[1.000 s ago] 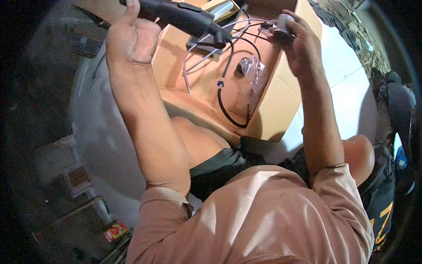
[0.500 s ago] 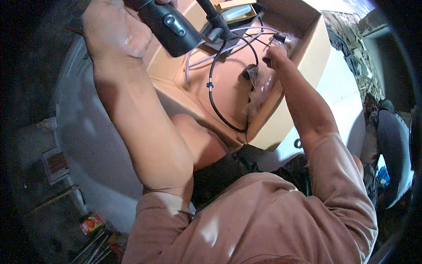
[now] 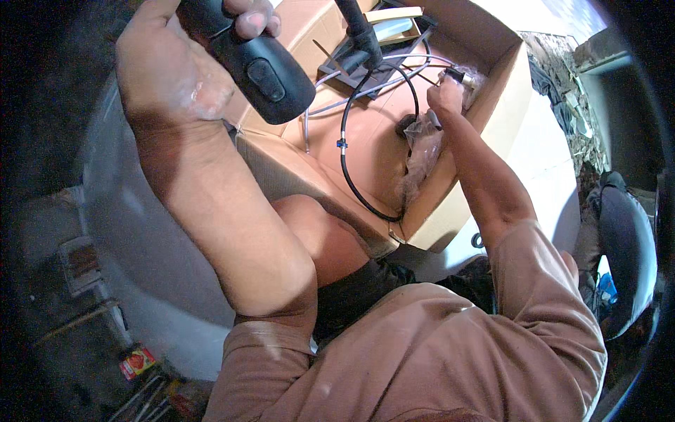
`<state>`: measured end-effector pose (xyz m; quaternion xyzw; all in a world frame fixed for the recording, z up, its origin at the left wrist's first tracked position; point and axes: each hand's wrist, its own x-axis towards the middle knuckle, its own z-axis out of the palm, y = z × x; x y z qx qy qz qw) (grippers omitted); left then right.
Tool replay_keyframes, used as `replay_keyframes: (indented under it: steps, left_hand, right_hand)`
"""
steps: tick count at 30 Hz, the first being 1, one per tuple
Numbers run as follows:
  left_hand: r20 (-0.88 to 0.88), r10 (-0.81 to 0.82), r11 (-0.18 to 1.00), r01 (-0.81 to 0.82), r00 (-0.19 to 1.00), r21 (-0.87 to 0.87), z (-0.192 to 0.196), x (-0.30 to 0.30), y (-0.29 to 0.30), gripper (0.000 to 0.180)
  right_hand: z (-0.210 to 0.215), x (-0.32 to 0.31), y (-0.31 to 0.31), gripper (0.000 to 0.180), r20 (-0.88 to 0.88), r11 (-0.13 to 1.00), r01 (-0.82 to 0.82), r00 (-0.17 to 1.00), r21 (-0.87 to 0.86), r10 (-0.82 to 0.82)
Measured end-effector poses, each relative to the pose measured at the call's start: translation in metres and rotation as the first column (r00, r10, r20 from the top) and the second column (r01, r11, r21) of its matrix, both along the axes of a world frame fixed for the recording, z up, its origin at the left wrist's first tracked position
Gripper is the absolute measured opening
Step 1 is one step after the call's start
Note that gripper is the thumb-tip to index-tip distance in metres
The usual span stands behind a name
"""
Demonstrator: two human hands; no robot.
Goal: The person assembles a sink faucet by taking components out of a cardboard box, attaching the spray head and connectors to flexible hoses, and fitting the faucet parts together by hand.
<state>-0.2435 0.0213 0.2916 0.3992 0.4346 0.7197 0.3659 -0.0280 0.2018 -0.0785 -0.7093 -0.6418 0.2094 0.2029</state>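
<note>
My left hand (image 3: 183, 70), raised at the upper left, has its fingers wrapped round a black faucet spray head (image 3: 271, 84), a thick cylinder with an oval button. Right of it a black faucet body (image 3: 362, 46) with a side joint stands over an open cardboard box (image 3: 485, 133). A black hose (image 3: 343, 158) with a blue collar loops down inside the box. My right hand (image 3: 446, 98) reaches into the box's right side, fingers closed at a black-and-cream fitting (image 3: 460, 76) by clear wrap. Below it lies a plastic-wrapped black part (image 3: 422, 144).
Grey hoses (image 3: 330, 109) and a dark flat plate (image 3: 390, 77) lie in the box, beside a small carton (image 3: 394, 24). A black ring (image 3: 477, 240) sits on the white surface to the right. My bent knee (image 3: 316, 232) is against the box's near side.
The spray head in my left hand has come slightly nearer, and more of its fingers show. The box sits slightly right and lower in the picture. My right hand stays at the fitting.
</note>
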Motion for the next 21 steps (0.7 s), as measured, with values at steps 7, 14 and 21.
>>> replay_keyframes:
  steps: [7,14,21]
  left_hand:
    - [-0.071,-0.074,0.993,0.081,0.995,0.088,0.02,0.026,-0.02,0.04]
    - [0.012,-0.112,0.986,0.109,0.994,0.129,0.018,0.042,-0.012,0.037]
    - [0.022,-0.102,0.975,0.095,0.995,0.202,0.01,0.028,0.0,0.036]
  right_hand:
    - [0.156,-0.049,-0.064,0.044,0.051,0.373,-0.374,0.76,0.849,0.648]
    - [0.162,-0.067,-0.077,0.05,0.417,0.48,-0.534,0.845,0.696,0.334]
    - [0.195,-0.094,-0.084,0.023,0.114,0.628,-0.445,0.862,0.638,0.494]
